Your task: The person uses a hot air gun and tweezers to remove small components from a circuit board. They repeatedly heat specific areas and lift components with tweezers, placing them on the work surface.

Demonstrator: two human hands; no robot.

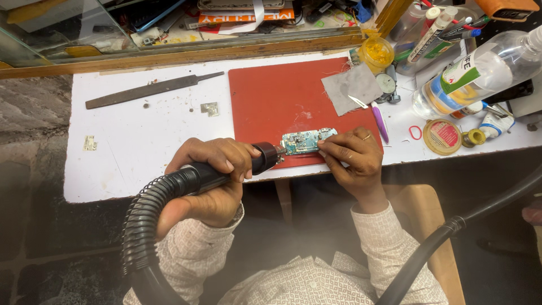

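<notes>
My left hand point(212, 169) grips a black hot-air tool point(237, 166) with a ribbed black hose point(141, 220) trailing down to the left. Its metal nozzle point(278, 151) points at the left end of a small green circuit board point(307, 140). The board lies on the near edge of a red mat point(271, 96). My right hand point(353, 155) pinches the board's right end and holds it down on the mat; a ring is on one finger.
On the white table point(130, 141) lie a long dark metal file point(149, 90), a grey cloth point(351, 87) with tweezers, a purple tool point(380, 121), a clear plastic bottle point(480, 73), a round tin point(441, 136) and a yellow jar point(376, 53). A second black hose point(451, 231) crosses at the right.
</notes>
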